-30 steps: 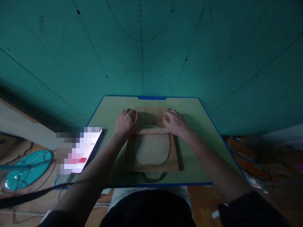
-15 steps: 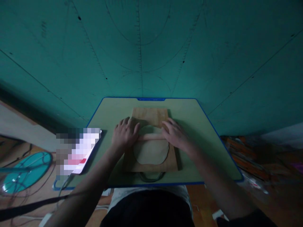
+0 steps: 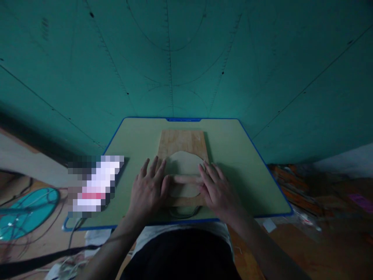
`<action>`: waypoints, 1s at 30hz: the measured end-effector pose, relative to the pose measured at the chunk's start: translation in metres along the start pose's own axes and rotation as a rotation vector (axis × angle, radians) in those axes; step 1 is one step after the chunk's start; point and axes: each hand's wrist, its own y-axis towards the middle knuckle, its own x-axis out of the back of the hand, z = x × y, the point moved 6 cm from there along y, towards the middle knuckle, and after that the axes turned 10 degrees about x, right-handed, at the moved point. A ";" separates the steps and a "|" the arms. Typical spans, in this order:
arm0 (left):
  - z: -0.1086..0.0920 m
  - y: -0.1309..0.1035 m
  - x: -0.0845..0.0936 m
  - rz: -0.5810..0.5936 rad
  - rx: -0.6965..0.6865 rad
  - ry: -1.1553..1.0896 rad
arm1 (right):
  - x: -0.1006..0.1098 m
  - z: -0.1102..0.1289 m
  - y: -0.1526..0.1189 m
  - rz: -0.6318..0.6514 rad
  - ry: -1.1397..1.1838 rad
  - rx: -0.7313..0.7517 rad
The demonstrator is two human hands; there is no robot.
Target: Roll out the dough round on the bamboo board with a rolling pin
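A flat, rounded sheet of pale dough (image 3: 185,163) lies on a wooden board (image 3: 183,140). Across the dough runs a light rolling pin (image 3: 185,179), its two ends under my hands. My left hand (image 3: 149,186) rests on the pin's left end with its fingers spread and stretched forward. On the right end lies my right hand (image 3: 217,188), fingers stretched out and slightly apart. Both palms hide the ends of the pin and parts of the board's sides.
The board lies on a pale green table (image 3: 136,136) with a blue edge, a metal handle (image 3: 185,214) at its near end. A phone with a blurred screen (image 3: 97,184) is at the left. Behind rises a green wall; cables and a teal round object (image 3: 29,214) lie lower left.
Both hands and the rolling pin have moved toward me over the dough, so more of its far part shows. The view has shifted slightly.
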 end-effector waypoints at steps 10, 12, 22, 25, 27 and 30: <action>-0.003 -0.030 0.006 -0.097 -0.055 -0.071 | -0.007 0.020 -0.033 -0.073 0.067 -0.048; -0.003 -0.021 0.006 -0.074 -0.055 -0.082 | -0.006 0.014 -0.024 -0.081 0.077 -0.045; -0.003 0.003 0.004 0.004 0.020 -0.094 | -0.004 -0.010 0.007 -0.084 0.085 -0.015; -0.005 -0.002 0.005 -0.005 -0.020 -0.097 | -0.005 -0.007 0.000 -0.058 0.065 -0.024; -0.004 -0.008 0.005 -0.019 -0.041 -0.086 | -0.004 -0.003 -0.006 -0.042 0.050 -0.027; -0.002 -0.019 0.004 -0.043 -0.064 -0.056 | -0.002 0.004 -0.017 -0.012 0.041 -0.015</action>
